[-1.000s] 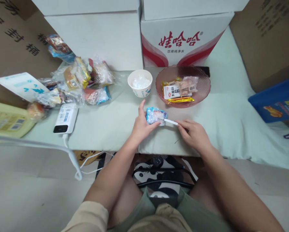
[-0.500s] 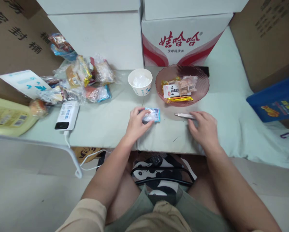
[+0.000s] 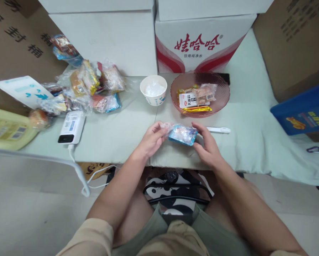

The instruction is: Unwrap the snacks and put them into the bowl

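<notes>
A small blue snack packet (image 3: 183, 134) with a shiny clear wrapper is between my hands, above the near part of the table. My left hand (image 3: 154, 139) pinches the crumpled clear end of its wrapper. At the packet's other end, my right hand (image 3: 206, 145) has the thumb and a finger on the right-hand corners. Just beyond the right hand lies a slim white tool (image 3: 221, 130), its left end hidden behind the fingers; its exact kind does not show. Behind the packet stand a paper cup (image 3: 154, 100) with clear plastic inside and a pink ribbed bowl (image 3: 222, 101) holding several packaged snacks.
Piled at the left are wrapped snacks (image 3: 79, 83), near a white power bank (image 3: 73, 125) with a cable. White cartons (image 3: 108, 42) line the back. A yellow jug (image 3: 12, 129) stands far left, a blue package (image 3: 303, 110) far right. Pale green cloth (image 3: 116, 138) covers the table.
My right hand has let go of the slim white tool, now lying on the cloth, and moved left to the packet. The left hand has shifted its grip to the wrapper's end; the packet moved right.
</notes>
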